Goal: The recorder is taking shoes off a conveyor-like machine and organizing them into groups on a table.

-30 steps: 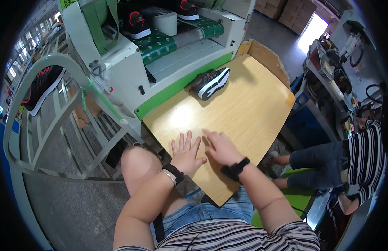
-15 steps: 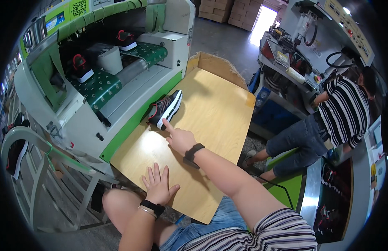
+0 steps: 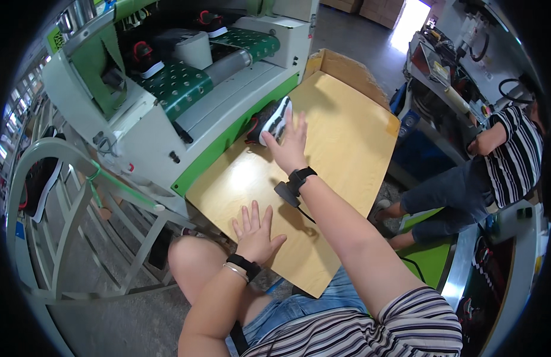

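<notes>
A dark sneaker (image 3: 264, 118) with a white sole and red trim rests on the light wooden tabletop (image 3: 347, 137), close to the machine's green edge. My right hand (image 3: 289, 146) is at its white sole, thumb and fingers spread; it covers part of the shoe's near side. Whether the fingertips touch the sole, I cannot tell. Nothing shows in that hand's grip. My left hand (image 3: 256, 238) lies flat at the near left edge of the tabletop, fingers apart, holding nothing. Both wrists wear black bands.
On the left, a machine with a dotted green conveyor belt (image 3: 180, 89) carries two dark shoes. A grey metal rack (image 3: 79, 208) with shoes stands nearer. A cardboard piece (image 3: 352, 71) borders the table's far edge. At right, a person in a striped shirt (image 3: 513, 154) works by another machine.
My right hand has gone from pointing its index finger at the shoe to spreading its fingers beside the sole. The view has shifted. My left hand stays flat on the tabletop.
</notes>
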The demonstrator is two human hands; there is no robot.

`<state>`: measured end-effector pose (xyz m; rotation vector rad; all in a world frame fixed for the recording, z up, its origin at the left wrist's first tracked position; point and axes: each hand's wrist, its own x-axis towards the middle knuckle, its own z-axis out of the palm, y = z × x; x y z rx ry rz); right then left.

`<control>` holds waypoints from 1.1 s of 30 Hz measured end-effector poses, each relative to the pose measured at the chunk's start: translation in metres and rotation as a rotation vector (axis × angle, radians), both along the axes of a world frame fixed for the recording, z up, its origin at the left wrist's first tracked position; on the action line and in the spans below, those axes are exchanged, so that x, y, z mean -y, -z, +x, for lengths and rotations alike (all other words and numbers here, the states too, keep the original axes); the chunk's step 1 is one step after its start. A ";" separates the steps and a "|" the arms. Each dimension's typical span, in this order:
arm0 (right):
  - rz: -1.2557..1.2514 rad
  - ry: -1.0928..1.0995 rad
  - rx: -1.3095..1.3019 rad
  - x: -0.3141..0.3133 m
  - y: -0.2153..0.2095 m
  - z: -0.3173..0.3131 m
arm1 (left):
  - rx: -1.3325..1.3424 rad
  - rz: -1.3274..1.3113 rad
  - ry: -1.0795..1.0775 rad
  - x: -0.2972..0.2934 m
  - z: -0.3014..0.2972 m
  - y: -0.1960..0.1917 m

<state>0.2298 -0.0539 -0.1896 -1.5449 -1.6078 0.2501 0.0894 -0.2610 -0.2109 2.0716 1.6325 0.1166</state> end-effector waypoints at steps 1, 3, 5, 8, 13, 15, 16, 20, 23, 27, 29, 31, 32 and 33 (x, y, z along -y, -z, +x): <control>0.010 -0.039 0.161 0.004 -0.010 -0.014 | 0.005 0.004 -0.005 0.001 -0.002 0.002; -0.056 -0.162 0.336 0.009 -0.014 -0.019 | 0.016 0.005 -0.002 0.001 -0.003 0.001; -0.158 -0.201 0.514 0.003 0.001 -0.003 | 0.037 -0.001 0.009 0.000 0.001 -0.002; -0.100 -0.170 0.576 0.026 0.023 0.017 | 0.025 0.002 0.009 0.001 0.001 -0.002; -0.220 -0.051 0.180 0.043 0.012 0.027 | 0.013 -0.013 0.004 0.003 -0.001 0.001; -0.093 0.017 -0.100 0.024 0.009 0.037 | 0.021 -0.020 0.010 0.004 0.002 0.000; 0.008 0.066 -0.111 0.014 0.009 0.036 | 0.018 -0.019 0.012 0.003 0.002 -0.002; -0.091 0.148 -0.372 -0.004 0.022 0.038 | 0.002 -0.022 0.014 0.000 0.004 -0.005; -0.078 0.034 -0.380 0.014 0.029 0.021 | 0.256 0.086 -0.167 -0.004 0.004 -0.008; -0.348 -0.497 -0.441 0.106 0.016 -0.003 | 0.663 0.526 -0.396 -0.033 -0.028 0.001; -0.461 -0.785 -0.500 0.139 -0.009 0.005 | 0.833 0.480 -0.367 -0.031 -0.025 -0.004; -0.500 -0.821 -0.549 0.152 -0.030 0.008 | 0.886 0.443 -0.325 -0.026 -0.019 -0.006; -0.423 -0.804 -0.420 0.151 -0.035 0.011 | 0.827 0.454 -0.303 -0.023 -0.017 -0.009; -0.346 -0.781 -0.288 0.146 -0.040 0.016 | 0.772 0.465 -0.279 -0.020 -0.013 -0.016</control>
